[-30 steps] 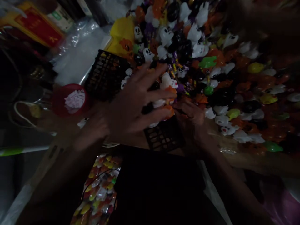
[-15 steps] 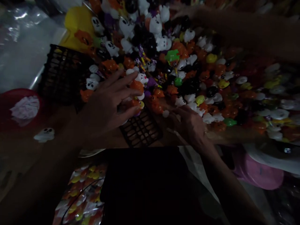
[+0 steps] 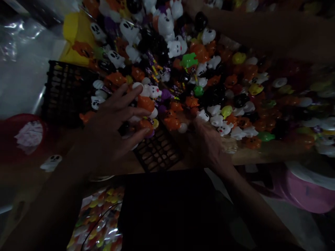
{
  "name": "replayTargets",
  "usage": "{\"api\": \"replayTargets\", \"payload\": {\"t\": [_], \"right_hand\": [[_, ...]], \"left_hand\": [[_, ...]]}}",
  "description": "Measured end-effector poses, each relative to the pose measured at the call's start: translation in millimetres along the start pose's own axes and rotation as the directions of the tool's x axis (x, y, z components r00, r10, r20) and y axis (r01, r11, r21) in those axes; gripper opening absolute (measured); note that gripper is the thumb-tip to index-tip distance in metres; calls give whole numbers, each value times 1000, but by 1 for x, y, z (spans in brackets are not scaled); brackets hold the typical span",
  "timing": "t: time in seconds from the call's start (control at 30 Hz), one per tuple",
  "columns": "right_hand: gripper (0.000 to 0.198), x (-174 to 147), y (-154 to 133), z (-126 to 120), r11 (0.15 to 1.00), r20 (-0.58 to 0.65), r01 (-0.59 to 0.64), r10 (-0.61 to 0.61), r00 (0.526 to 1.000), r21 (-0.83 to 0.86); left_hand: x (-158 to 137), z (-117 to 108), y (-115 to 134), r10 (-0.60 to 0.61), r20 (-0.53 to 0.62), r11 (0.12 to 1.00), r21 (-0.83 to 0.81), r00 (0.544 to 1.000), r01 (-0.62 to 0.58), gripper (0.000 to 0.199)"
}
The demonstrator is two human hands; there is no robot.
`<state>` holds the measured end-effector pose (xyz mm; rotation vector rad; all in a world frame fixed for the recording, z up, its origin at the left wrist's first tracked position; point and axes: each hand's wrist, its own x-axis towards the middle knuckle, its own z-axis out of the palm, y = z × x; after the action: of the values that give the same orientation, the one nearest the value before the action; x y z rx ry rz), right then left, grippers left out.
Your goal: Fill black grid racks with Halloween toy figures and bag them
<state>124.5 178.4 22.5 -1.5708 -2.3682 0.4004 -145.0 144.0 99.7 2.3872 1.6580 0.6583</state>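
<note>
Dim wooden table (image 3: 246, 157), orange toy (image 3: 146, 103) (contact unclear) between spread left fingers (image 3: 134, 112)

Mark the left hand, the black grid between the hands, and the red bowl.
Left hand (image 3: 110, 120): head view, back of the hand.
Black grid (image 3: 158, 150): head view, its middle.
Red bowl (image 3: 8, 130): head view, its wall.

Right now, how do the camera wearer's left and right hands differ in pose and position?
The left hand shows clearly spread fingers; the right hand has dark, blurred fingers, so its grip cannot be told. The left hand is at the orange toys by the black tray; the right hand is beside white toys at the pile's near edge. Both hands are bare.
</note>
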Motion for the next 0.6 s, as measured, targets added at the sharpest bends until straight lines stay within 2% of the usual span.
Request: {"api": "replayTargets", "payload": {"t": [0.1, 0.27, 0.43, 0.5, 0.6], "right_hand": [[29, 4, -5, -3, 999, 40, -34, 34, 999, 7], [24, 6, 0, -9, 985, 73, 114, -124, 990, 126], [36, 2, 6, -12, 959, 42, 197, -210, 977, 204], [40, 0, 4, -12, 948, 24, 192, -204, 979, 252], [28, -2, 1, -7, 933, 4, 92, -99, 995, 348]], "left_hand": [[1, 0, -1, 12, -1, 1000, -10, 1000, -12, 26], [0, 2, -4, 26, -16, 1000, -4, 1000, -26, 29], [1, 3, -5, 26, -39, 999, -32, 999, -27, 30], [1, 3, -6, 35, -48, 998, -57, 998, -38, 33], [1, 1, -6, 26, -36, 998, -55, 999, -28, 35]]}}
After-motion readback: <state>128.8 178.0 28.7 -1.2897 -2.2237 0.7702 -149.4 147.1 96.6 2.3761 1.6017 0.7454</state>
